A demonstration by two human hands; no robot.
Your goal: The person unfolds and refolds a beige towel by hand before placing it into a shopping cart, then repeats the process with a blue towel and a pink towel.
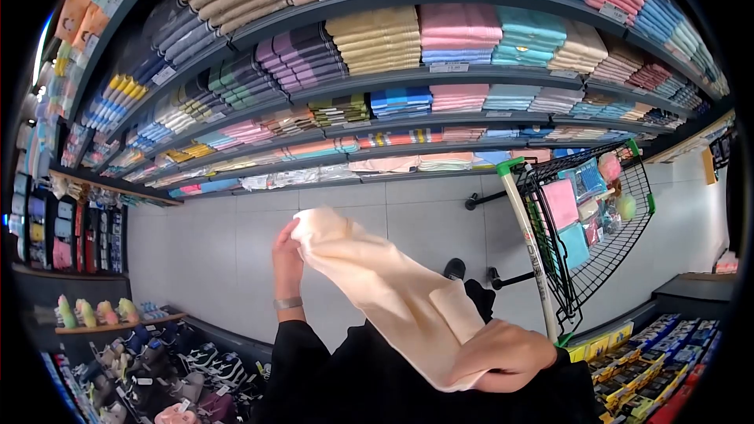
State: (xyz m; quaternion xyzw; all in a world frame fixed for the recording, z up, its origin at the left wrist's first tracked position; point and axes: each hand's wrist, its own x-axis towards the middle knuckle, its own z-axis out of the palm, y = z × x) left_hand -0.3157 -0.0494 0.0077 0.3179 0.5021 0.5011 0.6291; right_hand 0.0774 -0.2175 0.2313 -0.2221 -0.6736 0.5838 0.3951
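A cream towel [385, 283] is stretched out in front of my body, slanting from upper left down to lower right. My left hand [288, 261], with a band on the wrist, grips its far upper corner. At the lower end, close to my dark clothing, my right hand [506, 355] is closed on the towel's edge. A folded flap of the cloth lies just beside the right hand. Part of the right hand's fingers is hidden from view.
A shopping cart [529, 239] stands at the right, holding a pink folded cloth [559, 204] and other goods. Long shelves [377, 82] of folded towels run ahead. Shoes [188, 381] are displayed at lower left, small packaged goods [652, 373] at lower right. Grey tiled floor [212, 239] lies between.
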